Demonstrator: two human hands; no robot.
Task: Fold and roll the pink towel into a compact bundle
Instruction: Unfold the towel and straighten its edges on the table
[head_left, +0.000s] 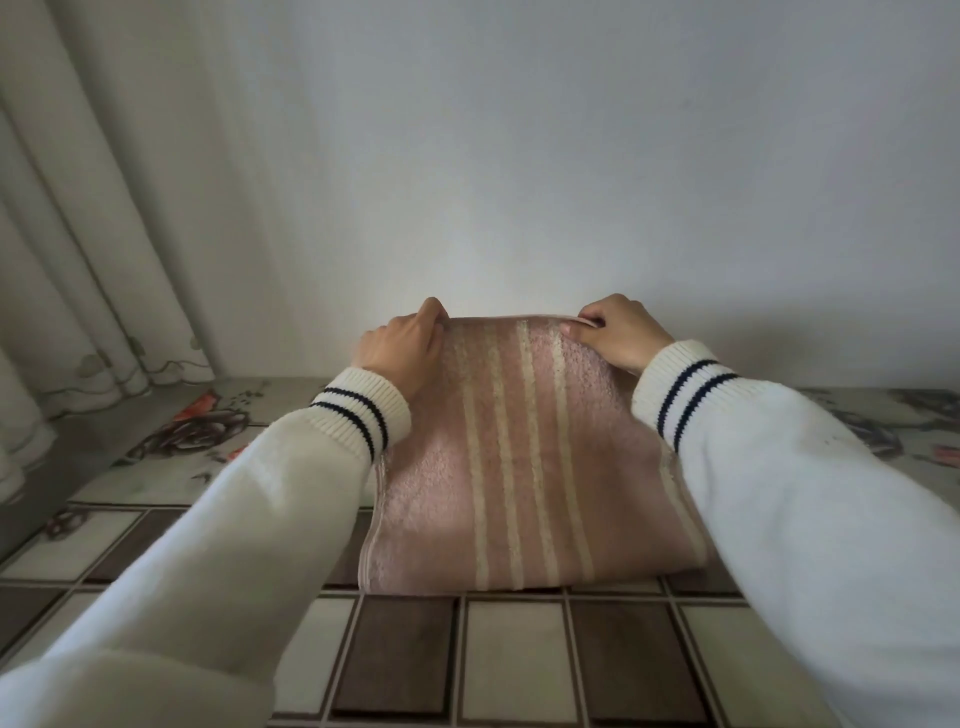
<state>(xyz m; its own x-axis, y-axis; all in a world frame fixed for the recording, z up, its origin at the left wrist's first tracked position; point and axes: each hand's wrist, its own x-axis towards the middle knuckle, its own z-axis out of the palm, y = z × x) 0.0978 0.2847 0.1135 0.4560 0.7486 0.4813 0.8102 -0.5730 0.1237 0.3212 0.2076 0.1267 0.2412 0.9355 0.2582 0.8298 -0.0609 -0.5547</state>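
The pink towel (524, 467) with several pale lengthwise stripes lies folded on the table, its near fold at the front and its far edge lifted a little. My left hand (402, 348) pinches the far left corner of the towel. My right hand (621, 332) pinches the far right corner, thumb on top of the hem. Both arms in white sleeves with dark-striped cuffs reach forward along the towel's two sides and cover parts of its side edges.
The table (514, 660) is covered with a cloth of brown and white squares and a flower print at the back. A plain wall stands right behind the towel. Pale curtains (88, 234) hang at the left.
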